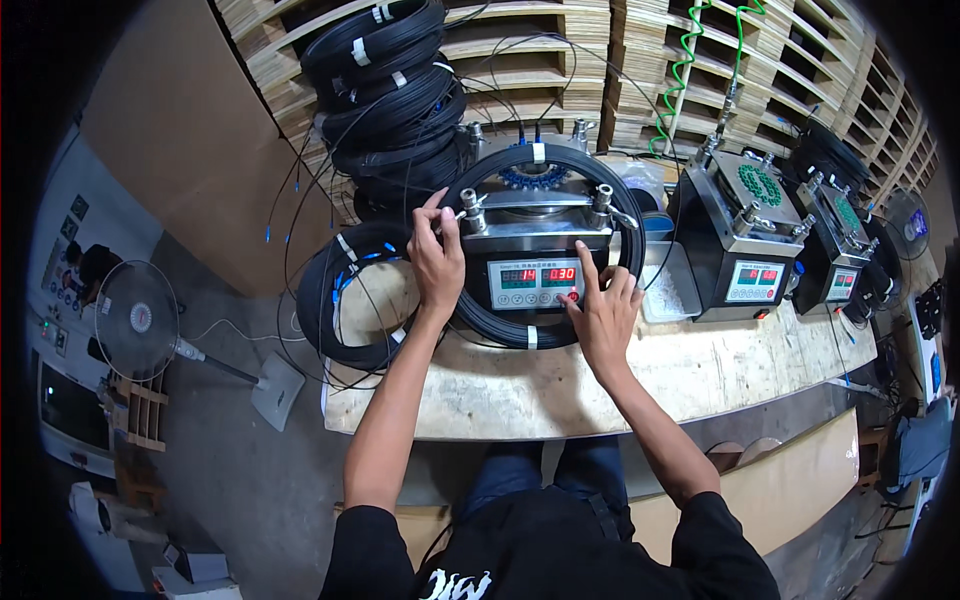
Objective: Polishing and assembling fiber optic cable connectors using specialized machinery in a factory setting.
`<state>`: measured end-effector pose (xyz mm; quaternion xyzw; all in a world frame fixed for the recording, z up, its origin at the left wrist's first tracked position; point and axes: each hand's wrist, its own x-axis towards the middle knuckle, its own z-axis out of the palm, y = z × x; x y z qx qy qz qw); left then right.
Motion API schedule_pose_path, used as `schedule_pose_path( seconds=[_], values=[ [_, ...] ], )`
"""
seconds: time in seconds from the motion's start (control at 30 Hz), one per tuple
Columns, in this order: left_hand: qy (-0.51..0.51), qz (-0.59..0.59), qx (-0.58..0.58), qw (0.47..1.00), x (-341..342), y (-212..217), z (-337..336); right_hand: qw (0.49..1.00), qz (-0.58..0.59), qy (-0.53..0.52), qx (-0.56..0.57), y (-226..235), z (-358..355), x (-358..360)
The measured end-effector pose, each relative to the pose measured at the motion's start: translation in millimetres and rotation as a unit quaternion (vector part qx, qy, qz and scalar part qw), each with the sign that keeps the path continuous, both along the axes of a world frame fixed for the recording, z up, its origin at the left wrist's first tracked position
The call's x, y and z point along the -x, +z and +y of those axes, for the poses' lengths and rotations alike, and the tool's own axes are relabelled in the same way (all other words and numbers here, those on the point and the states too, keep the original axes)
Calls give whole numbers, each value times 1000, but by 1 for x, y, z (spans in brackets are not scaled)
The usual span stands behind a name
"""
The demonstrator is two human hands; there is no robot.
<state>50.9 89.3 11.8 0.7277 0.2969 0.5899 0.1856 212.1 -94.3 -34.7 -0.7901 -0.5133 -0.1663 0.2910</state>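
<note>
A wall of wooden pallets (585,85) rises behind the work, and a grey floor (215,450) spreads to the left. The desk (520,395), a pale wooden slab with dark smudges, runs across the middle; the fisheye lens bows its front edge. A brown panel (180,120) stands at the upper left, and a white pedestal fan (140,318) is tilted on the floor below it. On the desk, a tall stack of black cable (390,110) backs onto the pallets. Just in front of the person sits the steel machine (520,240), with two similar machines (710,240) to its right. A black coil (490,325) rings the machine's front, and another coil (320,300) lies to its left. A shallow tray (672,313) stands just to the right. The left hand (437,262) has its fingers bent at the coil's left side, by a corner knob (472,208); whether it grips cannot be told. The right hand (605,315) is spread, index finger raised against the machine, thumb at the red button (573,296).
</note>
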Motion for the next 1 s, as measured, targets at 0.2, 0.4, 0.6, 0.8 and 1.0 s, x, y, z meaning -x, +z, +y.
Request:
schedule_pose_path(
  seconds=[0.2,0.4,0.6,0.8,1.0],
  values=[
    [5,12,-13,1000,3,-2,1,998,-42,-16,34,-1,4,4],
    [2,4,-17,1000,2,-2,0,998,-27,-12,58,-5,3,3],
    [-4,-8,-5,1000,2,-2,-3,999,0,-1,35,1,1,7],
    [5,-50,108,993,8,-32,-40,945,183,18,-270,-11,-24,-8],
    [-73,-89,224,968,20,-12,-33,879,361,120,-286,18,8,-47]
  ],
)
